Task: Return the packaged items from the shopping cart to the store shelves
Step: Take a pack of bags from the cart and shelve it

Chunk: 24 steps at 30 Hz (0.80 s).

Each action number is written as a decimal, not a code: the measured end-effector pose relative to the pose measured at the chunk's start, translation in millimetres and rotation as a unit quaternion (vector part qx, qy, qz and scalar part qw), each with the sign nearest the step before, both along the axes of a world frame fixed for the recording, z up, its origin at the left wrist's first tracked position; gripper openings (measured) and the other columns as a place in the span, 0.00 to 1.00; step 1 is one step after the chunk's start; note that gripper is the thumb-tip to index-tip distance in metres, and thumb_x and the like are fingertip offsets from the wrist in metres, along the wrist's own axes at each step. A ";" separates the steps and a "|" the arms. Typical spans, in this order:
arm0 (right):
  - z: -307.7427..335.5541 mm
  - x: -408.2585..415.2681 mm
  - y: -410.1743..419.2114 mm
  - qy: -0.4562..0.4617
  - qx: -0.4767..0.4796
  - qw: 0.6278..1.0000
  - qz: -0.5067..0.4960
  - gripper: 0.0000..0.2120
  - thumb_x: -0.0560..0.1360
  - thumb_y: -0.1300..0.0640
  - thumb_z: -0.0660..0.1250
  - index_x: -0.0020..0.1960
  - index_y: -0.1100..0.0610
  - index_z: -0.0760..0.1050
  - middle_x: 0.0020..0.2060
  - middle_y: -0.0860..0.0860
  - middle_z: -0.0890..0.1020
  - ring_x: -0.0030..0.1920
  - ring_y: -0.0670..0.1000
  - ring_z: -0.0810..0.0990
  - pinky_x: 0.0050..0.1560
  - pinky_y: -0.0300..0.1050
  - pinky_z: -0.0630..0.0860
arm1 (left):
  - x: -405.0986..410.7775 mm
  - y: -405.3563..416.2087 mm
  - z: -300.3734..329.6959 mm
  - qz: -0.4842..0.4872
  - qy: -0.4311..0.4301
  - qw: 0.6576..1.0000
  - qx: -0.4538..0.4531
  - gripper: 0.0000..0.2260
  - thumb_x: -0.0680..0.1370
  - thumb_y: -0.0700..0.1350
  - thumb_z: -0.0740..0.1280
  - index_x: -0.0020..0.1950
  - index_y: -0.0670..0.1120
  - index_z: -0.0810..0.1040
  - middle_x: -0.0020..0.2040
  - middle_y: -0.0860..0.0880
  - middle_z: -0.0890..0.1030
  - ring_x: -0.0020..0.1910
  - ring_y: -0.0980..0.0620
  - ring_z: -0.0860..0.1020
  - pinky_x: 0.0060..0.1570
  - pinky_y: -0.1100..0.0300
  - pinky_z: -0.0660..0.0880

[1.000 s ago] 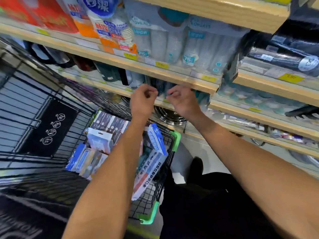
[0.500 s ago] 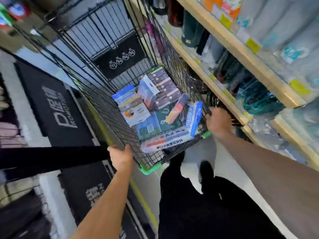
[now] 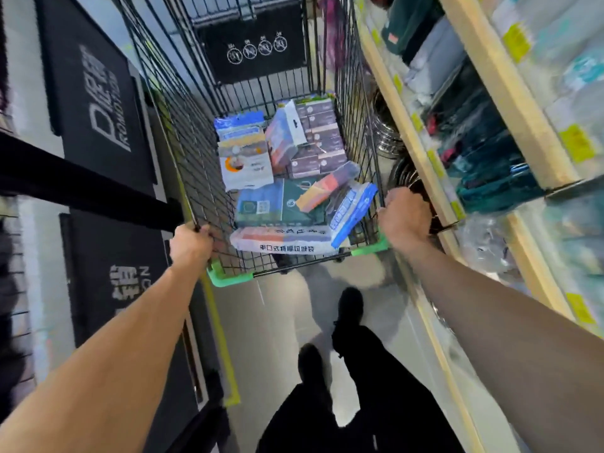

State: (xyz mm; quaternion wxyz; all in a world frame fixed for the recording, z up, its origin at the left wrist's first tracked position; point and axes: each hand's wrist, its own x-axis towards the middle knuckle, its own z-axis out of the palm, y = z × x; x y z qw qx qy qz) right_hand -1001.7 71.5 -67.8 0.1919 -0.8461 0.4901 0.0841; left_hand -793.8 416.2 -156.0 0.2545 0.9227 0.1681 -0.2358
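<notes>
A black wire shopping cart (image 3: 183, 132) with green corner guards stands in front of me, holding several packaged items. Among them are a white bag with printed text (image 3: 281, 244) at the near end, a dark green pack (image 3: 277, 204), a blue-and-white pack (image 3: 351, 212), a white pouch (image 3: 246, 165) and stacked purple boxes (image 3: 318, 138). My left hand (image 3: 191, 248) is clenched on the cart's near left rim. My right hand (image 3: 405, 217) is clenched on the near right rim. Wooden store shelves (image 3: 510, 103) full of goods run along the right.
Black floor mats with white lettering (image 3: 98, 103) lie to the left of the cart. A yellow floor line (image 3: 222, 338) runs along the aisle. My dark-trousered legs and shoes (image 3: 349, 308) stand behind the cart. Metal pots (image 3: 387, 132) sit on a low shelf.
A second ago both hands were up at a shelf edge. They came down and took hold of the cart's near rim, and the view turned to look along the aisle.
</notes>
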 end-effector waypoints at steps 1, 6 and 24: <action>0.1 -8.4 7.2 0.001 0.001 1.000 -0.004 0.07 0.74 0.57 0.72 0.50 0.59 0.82 0.47 0.60 0.85 0.51 0.62 0.83 0.49 0.51 0.80 | -9.7 5.9 4.3 0.005 -0.004 1.000 -0.010 0.17 0.72 0.60 0.62 0.49 0.50 0.80 0.43 0.46 0.84 0.41 0.42 0.84 0.47 0.44 0.82; -0.7 -62.8 44.9 0.012 0.002 1.000 -0.006 0.08 0.73 0.56 0.74 0.47 0.61 0.80 0.42 0.57 0.85 0.45 0.59 0.84 0.42 0.47 0.80 | -86.5 15.1 50.2 0.006 0.012 0.998 -0.060 0.10 0.80 0.50 0.61 0.47 0.47 0.79 0.42 0.45 0.84 0.40 0.45 0.85 0.46 0.46 0.83; -4.3 -260.9 122.8 0.012 0.032 0.995 0.089 0.07 0.73 0.59 0.73 0.49 0.61 0.81 0.46 0.59 0.85 0.50 0.61 0.83 0.49 0.48 0.79 | -317.5 121.8 58.2 0.098 0.055 0.992 -0.060 0.09 0.81 0.46 0.60 0.43 0.46 0.77 0.40 0.43 0.85 0.39 0.43 0.85 0.40 0.48 0.81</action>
